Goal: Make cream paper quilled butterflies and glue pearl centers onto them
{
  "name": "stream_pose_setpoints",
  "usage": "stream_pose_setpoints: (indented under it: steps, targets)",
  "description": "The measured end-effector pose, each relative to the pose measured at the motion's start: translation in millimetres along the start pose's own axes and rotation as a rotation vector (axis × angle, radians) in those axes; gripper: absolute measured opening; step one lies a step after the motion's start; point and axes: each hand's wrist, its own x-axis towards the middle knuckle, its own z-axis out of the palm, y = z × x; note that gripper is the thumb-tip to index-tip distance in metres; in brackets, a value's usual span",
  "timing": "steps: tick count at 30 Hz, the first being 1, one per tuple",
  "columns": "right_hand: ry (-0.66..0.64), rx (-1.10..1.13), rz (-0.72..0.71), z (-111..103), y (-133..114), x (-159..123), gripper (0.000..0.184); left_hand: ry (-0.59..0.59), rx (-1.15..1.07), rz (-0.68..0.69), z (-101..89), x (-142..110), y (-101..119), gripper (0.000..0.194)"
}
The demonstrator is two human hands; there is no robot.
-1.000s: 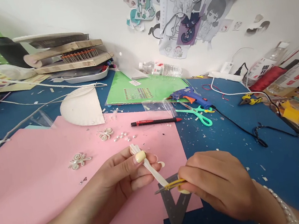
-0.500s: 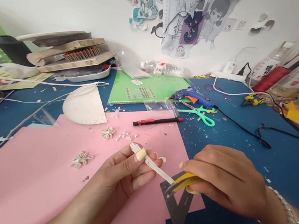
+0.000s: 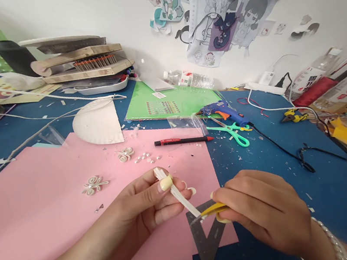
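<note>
My left hand (image 3: 147, 200) pinches a narrow bundle of white cords (image 3: 185, 203) between thumb and fingers. Pale loops (image 3: 192, 191) poke out past its fingertips. My right hand (image 3: 261, 208) grips small yellow thread snips (image 3: 213, 209), whose metal blades are closed at the lower end of the bundle. Beneath them lies a dark, see-through set square (image 3: 207, 243). Further back on the pink sheet (image 3: 41, 212) are two coiled cord ornaments, one at the left (image 3: 94, 185) and one nearer the middle (image 3: 125, 154), beside several pearl beads (image 3: 145, 156).
A red and black pen (image 3: 183, 140) lies behind the hands. To its right are green scissors (image 3: 235, 133) and a blue glue gun (image 3: 225, 111) with a black cable. A white rounded piece (image 3: 98, 123) and green packet (image 3: 171, 99) lie further back. Boards (image 3: 84, 63) are stacked at the left.
The yellow snips were spread apart and have now closed at the bundle's lower end. My left hand has shifted slightly right and down with the bundle.
</note>
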Motion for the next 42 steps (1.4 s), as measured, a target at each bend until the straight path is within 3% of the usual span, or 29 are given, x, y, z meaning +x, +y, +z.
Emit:
stream_pose_setpoints:
  steps: [6,17,24,28,30,34,36,39,42]
  targets:
    - [-0.048,0.032,-0.011,0,-1,1,0.027,-0.034,0.011,-0.019,1.1,1,-1,0.003]
    - [-0.303,0.326,0.040,7,-10,0,0.048,-0.154,0.148,-0.144,4.8,-2,-2,0.008]
    - [-0.626,0.768,0.103,9,-3,1,0.046,-0.168,0.166,-0.226,6.2,-3,-3,0.005]
    - [-0.773,0.867,0.184,11,-3,2,0.040,-0.166,0.206,-0.240,8.0,-3,-5,0.006]
    - [-0.725,0.839,0.220,13,-5,3,0.042,-0.151,0.192,-0.233,8.0,-2,-4,0.006]
    - [-0.463,0.672,0.256,16,-12,2,0.049,-0.098,0.217,-0.163,6.0,1,1,0.009]
    - [-0.395,0.670,0.296,16,-14,1,0.041,-0.071,0.251,-0.124,5.3,2,4,0.012]
    - [-0.416,0.703,0.424,13,-15,0,0.018,-0.052,0.276,-0.099,6.0,3,5,0.013]
    - [-0.435,0.680,0.469,10,-15,1,0.015,-0.021,0.283,-0.071,7.0,2,3,0.013]
